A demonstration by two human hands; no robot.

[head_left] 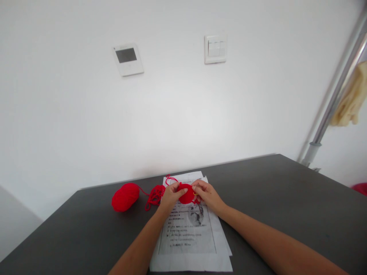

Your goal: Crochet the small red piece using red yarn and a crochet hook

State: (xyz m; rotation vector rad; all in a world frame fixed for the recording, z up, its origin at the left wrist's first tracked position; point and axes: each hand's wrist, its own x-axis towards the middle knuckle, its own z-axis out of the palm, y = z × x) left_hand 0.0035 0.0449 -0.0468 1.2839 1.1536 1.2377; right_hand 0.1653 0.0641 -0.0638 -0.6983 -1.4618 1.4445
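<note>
The red piece [187, 194] is sitting right between the two hands, above the far half of some printed sheets, and from my end it's looking like flat, roundish yarn work. The left hand [173, 195] is gripping its left side, thumb lying over the top. The right hand [207, 193] is closing its fingertips by the right edge, pinching a small yellow thing [195, 194] that's showing too tiny for me to identify. A bit of red yarn is dangling just below those fingers.

Just left of the left hand I'm seeing a loose red tangle [156, 195], and further left a fat red yarn ball [125, 197], with a strand running between them. The printed sheets [186, 244] are lying stacked a bit unevenly on a dark table [272, 198], stretching toward the near edge under both forearms. On the white wall [172, 114] beyond, a screen panel [127, 60] is hanging left and a switch plate [215, 49] right. Far right, a metal pole [338, 91] is leaning across my view beside cream cloth [351, 95].
</note>
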